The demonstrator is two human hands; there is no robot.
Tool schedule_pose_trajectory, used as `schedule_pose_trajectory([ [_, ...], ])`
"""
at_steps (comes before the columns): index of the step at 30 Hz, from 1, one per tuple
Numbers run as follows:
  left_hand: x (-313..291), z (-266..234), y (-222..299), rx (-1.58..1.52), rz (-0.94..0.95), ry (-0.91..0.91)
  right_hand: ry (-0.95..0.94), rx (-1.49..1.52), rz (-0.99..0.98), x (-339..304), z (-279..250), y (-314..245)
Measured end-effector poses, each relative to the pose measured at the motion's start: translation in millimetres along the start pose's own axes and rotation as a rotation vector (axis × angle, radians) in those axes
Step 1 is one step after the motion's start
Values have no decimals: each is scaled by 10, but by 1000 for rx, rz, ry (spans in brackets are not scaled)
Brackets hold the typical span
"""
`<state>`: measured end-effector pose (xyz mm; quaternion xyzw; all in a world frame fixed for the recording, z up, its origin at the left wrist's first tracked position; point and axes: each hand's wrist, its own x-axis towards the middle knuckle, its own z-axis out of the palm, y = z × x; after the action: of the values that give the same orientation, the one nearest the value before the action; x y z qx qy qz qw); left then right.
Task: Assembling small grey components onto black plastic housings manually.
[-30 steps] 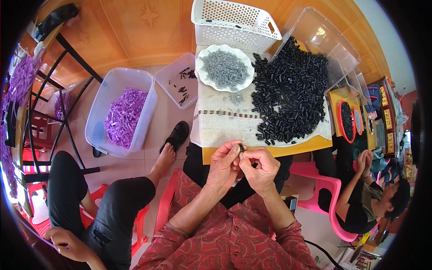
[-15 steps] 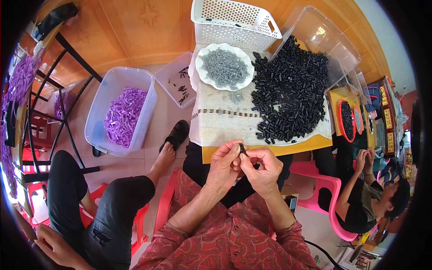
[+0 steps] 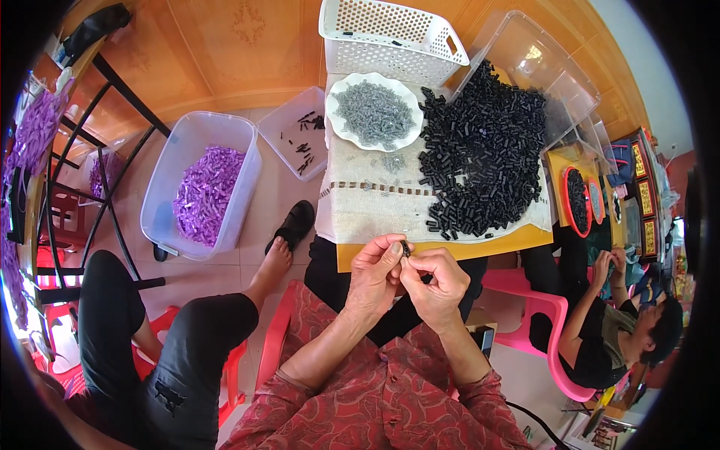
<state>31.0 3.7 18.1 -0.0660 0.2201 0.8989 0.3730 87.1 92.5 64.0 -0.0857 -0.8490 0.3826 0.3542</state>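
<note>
Just off the table's near edge, my left hand [image 3: 374, 268] pinches a small black tube-shaped piece [image 3: 406, 248] between thumb and fingers. My right hand [image 3: 436, 280] meets it there, its thumb and forefinger pressed together against the lower end of the same piece. Fine detail on the piece is too small to make out. Beyond my hands a large heap of black tube-shaped pieces [image 3: 484, 150] covers the right part of the tabletop cloth [image 3: 367, 210]. Left of the heap, a white scalloped plate [image 3: 340, 130] holds many small clear-grey pieces [image 3: 373, 112].
A white perforated basket [image 3: 390, 64] and a tipped clear bin [image 3: 574, 71] stand at the back. On the floor at left are a tub [image 3: 161, 195] of purple pieces and a shallow clear tray [image 3: 285, 150]. Co-workers sit at left [image 3: 199, 337] and right [image 3: 600, 330].
My hands stay nearly in place, still pinching the black piece, with a slight shift of the fingers. The left co-worker's hand has moved down out of clear sight.
</note>
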Motion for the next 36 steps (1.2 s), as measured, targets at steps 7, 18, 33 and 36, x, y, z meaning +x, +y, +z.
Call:
schedule_pose_trajectory([
  [7, -18, 16, -13, 40, 29, -38, -6, -22, -29, 8, -38, -12],
  [18, 3, 15, 19, 24, 0, 15, -59, 16, 41, 1, -52, -2],
  [33, -34, 59, 61, 67, 46, -69, -70, 279, 271, -36, -77, 26],
  [36, -9, 24, 63, 92, 49, -80, -74, 347, 328, -47, -77, 32],
])
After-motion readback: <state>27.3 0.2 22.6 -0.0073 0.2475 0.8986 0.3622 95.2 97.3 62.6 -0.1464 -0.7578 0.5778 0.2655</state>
